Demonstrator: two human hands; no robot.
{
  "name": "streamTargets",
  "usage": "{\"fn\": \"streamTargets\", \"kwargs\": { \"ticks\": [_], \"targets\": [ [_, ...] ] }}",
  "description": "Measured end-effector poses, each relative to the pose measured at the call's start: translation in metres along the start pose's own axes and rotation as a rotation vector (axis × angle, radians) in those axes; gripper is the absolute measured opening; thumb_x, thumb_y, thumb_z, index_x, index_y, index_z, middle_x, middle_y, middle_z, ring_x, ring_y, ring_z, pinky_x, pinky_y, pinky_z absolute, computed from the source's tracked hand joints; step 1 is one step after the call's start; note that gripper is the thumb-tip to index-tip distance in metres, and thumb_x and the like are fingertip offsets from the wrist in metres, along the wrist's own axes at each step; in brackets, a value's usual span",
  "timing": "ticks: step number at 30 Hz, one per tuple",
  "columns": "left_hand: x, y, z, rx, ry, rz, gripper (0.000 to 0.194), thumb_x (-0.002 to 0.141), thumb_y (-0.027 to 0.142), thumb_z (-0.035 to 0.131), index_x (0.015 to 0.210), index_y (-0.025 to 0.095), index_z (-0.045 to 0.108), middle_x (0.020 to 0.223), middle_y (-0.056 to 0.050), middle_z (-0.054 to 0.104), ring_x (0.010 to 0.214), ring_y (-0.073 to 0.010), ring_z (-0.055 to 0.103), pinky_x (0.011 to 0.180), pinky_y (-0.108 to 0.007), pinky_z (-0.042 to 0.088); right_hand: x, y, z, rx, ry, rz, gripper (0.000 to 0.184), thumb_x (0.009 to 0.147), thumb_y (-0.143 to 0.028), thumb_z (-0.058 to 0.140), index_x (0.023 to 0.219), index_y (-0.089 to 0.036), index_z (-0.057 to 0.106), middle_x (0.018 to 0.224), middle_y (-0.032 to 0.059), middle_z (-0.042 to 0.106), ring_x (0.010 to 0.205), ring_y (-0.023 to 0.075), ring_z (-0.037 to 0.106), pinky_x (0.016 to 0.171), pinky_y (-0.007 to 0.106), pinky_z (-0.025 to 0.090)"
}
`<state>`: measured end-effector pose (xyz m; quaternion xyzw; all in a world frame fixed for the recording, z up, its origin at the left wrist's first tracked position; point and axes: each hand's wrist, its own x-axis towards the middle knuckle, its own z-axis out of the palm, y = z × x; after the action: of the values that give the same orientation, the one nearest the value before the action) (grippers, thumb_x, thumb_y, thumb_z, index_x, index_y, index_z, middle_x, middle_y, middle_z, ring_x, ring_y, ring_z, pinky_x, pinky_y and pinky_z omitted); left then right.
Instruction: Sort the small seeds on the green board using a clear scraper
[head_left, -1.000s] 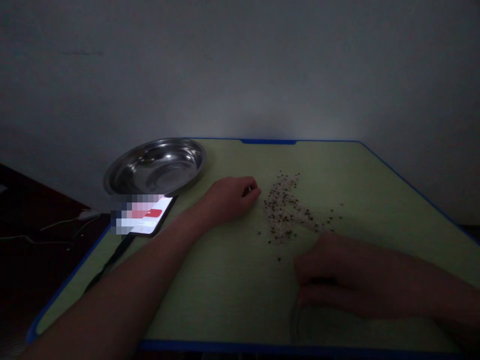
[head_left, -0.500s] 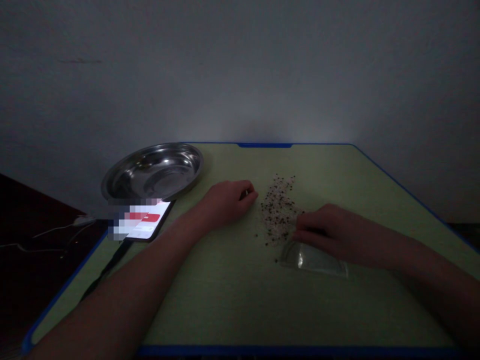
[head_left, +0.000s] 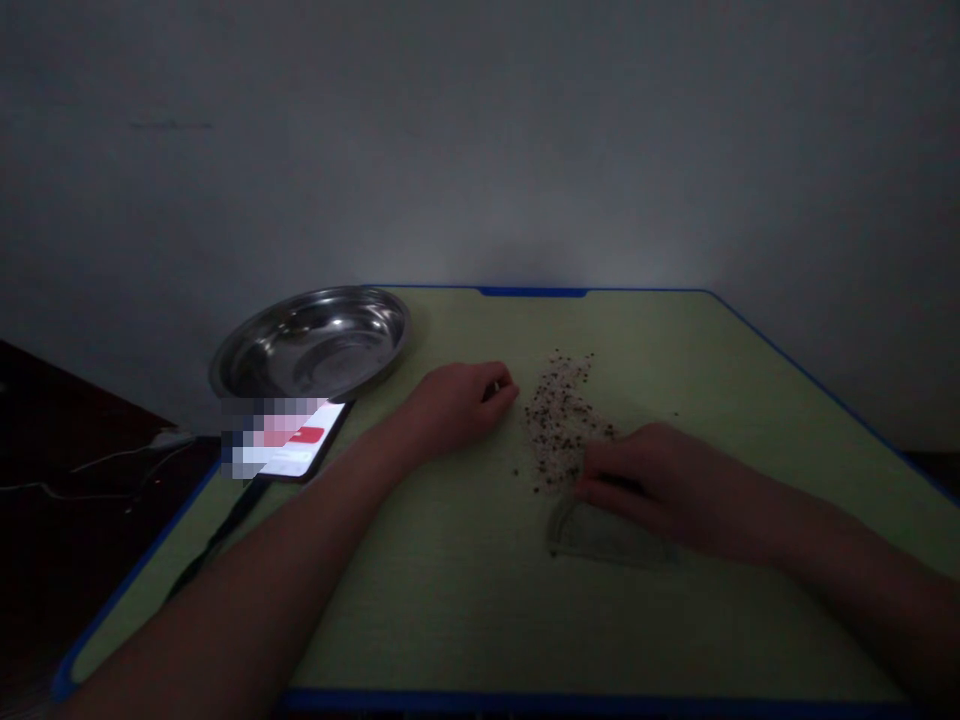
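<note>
A clear half-round protractor [head_left: 609, 538] lies low over the table, tilted or flat I cannot tell, and is blurred. My right hand [head_left: 637, 475] is closed on its upper edge, fingers and thumb pinching it. Just beyond these fingers spreads a pile of pale, rice-like grains mixed with small black ones [head_left: 559, 410]. To the left of the pile rests my left hand [head_left: 465, 402], closed, thumb against the curled fingers. A small pale spot shows in the gap there, but what it is stays unclear.
A shiny metal basin [head_left: 311, 345] stands at the table's back left. In front of it lies a lit phone [head_left: 296, 452], with a dark strap [head_left: 225, 525] beside my left forearm. The green table [head_left: 465, 620] has a blue rim; a wall rises behind it.
My right hand has moved slightly toward me and left with the protractor. A single dark grain now shows to the right of the pile. My left hand stays in place.
</note>
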<state>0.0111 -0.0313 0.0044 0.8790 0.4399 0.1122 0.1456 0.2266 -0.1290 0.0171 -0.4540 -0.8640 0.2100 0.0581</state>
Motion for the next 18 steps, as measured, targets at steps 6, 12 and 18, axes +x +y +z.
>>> {"fn": "streamTargets", "kwargs": {
  "ticks": [6, 12, 18],
  "targets": [
    [0.0002, -0.0002, 0.0010, 0.004, 0.008, -0.001, 0.031, 0.090, 0.039, 0.043, 0.094, 0.019, 0.067, 0.081, -0.003, 0.070, 0.067, -0.0148, 0.057, 0.060, -0.028, 0.034, -0.0018, 0.0008, 0.0016, -0.069, 0.027, -0.026, 0.034, 0.097, -0.037, 0.043, 0.072, -0.020, 0.058, 0.060, -0.0017, 0.059, 0.052, 0.0108, 0.052, 0.052, 0.025, 0.029],
    [0.0000, 0.0008, -0.0002, -0.007, 0.012, 0.004, 0.029, 0.090, 0.037, 0.044, 0.093, 0.020, 0.067, 0.080, -0.003, 0.070, 0.067, -0.0148, 0.057, 0.061, -0.028, 0.035, -0.0027, -0.0008, 0.0000, -0.077, 0.023, -0.032, 0.033, 0.097, -0.036, 0.044, 0.071, -0.020, 0.057, 0.059, -0.0022, 0.059, 0.050, 0.0102, 0.051, 0.051, 0.024, 0.028],
    [-0.0002, 0.0000, 0.0010, 0.000, 0.024, 0.020, 0.030, 0.090, 0.037, 0.044, 0.093, 0.019, 0.067, 0.080, -0.003, 0.070, 0.066, -0.0145, 0.056, 0.059, -0.028, 0.034, -0.0061, -0.0067, 0.0029, -0.039, -0.056, -0.056, 0.031, 0.094, -0.036, 0.050, 0.069, -0.020, 0.058, 0.061, -0.0027, 0.061, 0.053, 0.0100, 0.054, 0.051, 0.024, 0.028]
  ]
}}
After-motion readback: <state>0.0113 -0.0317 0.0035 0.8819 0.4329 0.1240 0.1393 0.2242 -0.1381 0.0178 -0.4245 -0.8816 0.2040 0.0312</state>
